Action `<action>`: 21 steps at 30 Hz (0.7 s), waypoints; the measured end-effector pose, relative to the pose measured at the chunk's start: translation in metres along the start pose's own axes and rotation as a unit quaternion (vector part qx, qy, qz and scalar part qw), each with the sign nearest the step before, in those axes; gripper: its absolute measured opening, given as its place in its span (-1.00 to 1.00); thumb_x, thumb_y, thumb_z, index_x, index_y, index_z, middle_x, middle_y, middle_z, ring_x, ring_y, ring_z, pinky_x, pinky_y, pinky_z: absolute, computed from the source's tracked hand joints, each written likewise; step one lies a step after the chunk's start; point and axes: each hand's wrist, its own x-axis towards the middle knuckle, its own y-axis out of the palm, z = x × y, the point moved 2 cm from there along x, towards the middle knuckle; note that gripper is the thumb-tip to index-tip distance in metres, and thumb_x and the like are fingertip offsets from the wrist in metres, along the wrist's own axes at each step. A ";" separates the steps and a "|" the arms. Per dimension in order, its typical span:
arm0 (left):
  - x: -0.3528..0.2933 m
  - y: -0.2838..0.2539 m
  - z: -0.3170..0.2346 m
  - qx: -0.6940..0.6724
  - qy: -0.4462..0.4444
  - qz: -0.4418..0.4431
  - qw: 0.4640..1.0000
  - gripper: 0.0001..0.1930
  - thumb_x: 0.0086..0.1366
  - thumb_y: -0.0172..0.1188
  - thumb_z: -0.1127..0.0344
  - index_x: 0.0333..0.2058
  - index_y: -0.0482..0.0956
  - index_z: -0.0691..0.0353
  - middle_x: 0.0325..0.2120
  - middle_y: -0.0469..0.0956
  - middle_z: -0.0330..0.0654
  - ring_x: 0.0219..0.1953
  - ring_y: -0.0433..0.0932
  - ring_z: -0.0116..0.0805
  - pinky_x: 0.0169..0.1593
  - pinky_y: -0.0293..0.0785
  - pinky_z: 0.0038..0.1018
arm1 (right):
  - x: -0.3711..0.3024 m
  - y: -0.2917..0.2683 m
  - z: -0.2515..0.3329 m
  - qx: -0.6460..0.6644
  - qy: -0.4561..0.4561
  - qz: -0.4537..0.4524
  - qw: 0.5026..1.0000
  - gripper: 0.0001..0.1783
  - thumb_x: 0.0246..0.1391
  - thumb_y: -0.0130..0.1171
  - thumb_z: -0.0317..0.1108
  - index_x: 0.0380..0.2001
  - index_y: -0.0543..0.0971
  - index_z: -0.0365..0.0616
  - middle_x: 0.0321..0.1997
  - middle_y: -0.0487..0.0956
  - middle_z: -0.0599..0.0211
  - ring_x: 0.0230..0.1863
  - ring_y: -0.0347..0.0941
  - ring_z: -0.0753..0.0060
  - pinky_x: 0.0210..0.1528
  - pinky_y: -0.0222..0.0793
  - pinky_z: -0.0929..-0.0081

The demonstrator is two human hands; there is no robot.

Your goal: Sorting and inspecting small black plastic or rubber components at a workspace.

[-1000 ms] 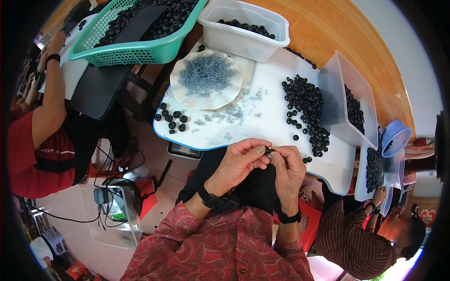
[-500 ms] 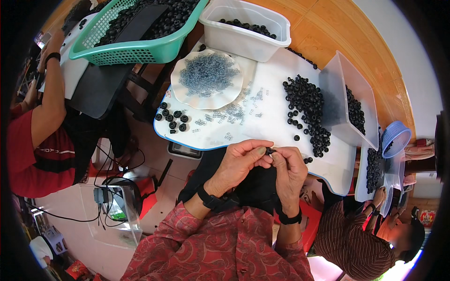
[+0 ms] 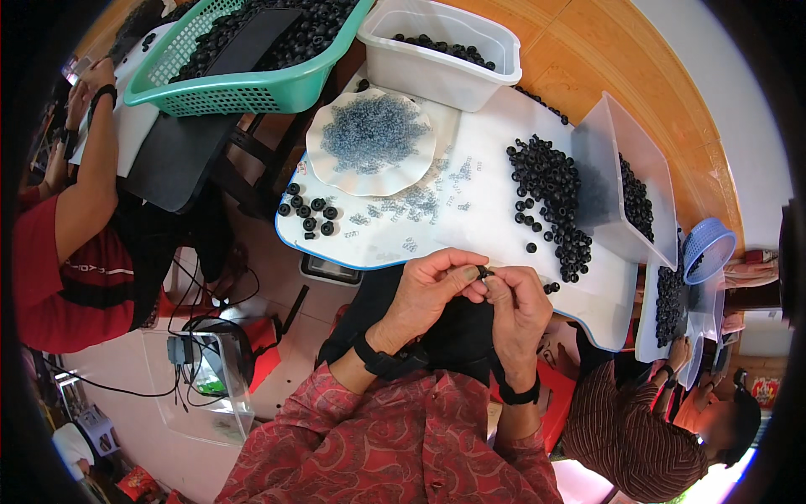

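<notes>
Black pieces (image 3: 539, 172) glossy, plastic-looking; tabletop (image 3: 495, 231) smooth.

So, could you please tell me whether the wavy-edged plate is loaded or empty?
Loaded: the plate carries a heap of small grey coils, its pale rim bare.

Left hand (image 3: 417, 298) and right hand (image 3: 518, 315) nearly meet, 2 thumbs (uppermost here) pinching against bent fingers (image 3: 525, 280).

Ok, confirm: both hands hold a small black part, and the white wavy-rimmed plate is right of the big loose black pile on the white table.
No: the head view shows the white wavy-rimmed plate left of the big loose black pile on the white table. The left hand and right hand hold a small black part.
</notes>
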 end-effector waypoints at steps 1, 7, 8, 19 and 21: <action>0.000 0.000 -0.001 0.009 0.004 0.001 1.000 -0.78 0.41 0.10 0.45 -0.04 0.57 0.39 -0.32 0.63 -0.16 -0.33 0.62 -0.50 -0.17 0.59 -0.59 | 0.000 0.000 0.000 0.004 0.001 0.001 1.000 -0.90 0.06 0.28 -0.59 -0.32 0.58 -0.29 -0.34 0.57 0.21 -0.35 0.54 0.38 -0.27 0.44 0.53; -0.002 0.001 -0.003 0.083 0.030 0.001 0.996 -0.81 0.40 0.11 0.47 -0.07 0.58 0.39 -0.40 0.63 -0.19 -0.37 0.61 -0.53 -0.21 0.58 -0.61 | -0.002 0.000 0.001 -0.014 -0.022 0.002 1.000 -0.89 0.07 0.28 -0.59 -0.31 0.58 -0.28 -0.34 0.57 0.20 -0.37 0.55 0.36 -0.31 0.46 0.51; -0.002 0.001 -0.003 0.093 0.036 0.002 0.995 -0.81 0.40 0.11 0.47 -0.08 0.59 0.38 -0.40 0.63 -0.20 -0.38 0.61 -0.53 -0.22 0.57 -0.62 | -0.003 0.000 0.002 -0.017 -0.026 0.001 1.000 -0.89 0.07 0.28 -0.59 -0.30 0.58 -0.28 -0.33 0.57 0.20 -0.38 0.56 0.36 -0.31 0.47 0.51; -0.002 -0.001 0.000 0.061 0.030 -0.020 0.997 -0.81 0.40 0.12 0.45 -0.08 0.58 0.39 -0.39 0.62 -0.20 -0.40 0.57 -0.57 -0.28 0.56 -0.64 | -0.002 0.001 0.009 -0.046 -0.062 0.021 0.997 -0.81 0.07 0.27 -0.61 -0.20 0.62 -0.28 -0.30 0.58 0.18 -0.36 0.58 0.35 -0.32 0.48 0.49; -0.002 -0.002 0.001 0.037 0.021 -0.020 0.999 -0.80 0.40 0.12 0.45 -0.07 0.57 0.39 -0.38 0.62 -0.19 -0.40 0.57 -0.56 -0.28 0.56 -0.63 | -0.001 0.000 0.010 -0.048 -0.052 0.030 0.997 -0.80 0.06 0.28 -0.61 -0.20 0.63 -0.28 -0.30 0.58 0.19 -0.37 0.58 0.36 -0.33 0.48 0.49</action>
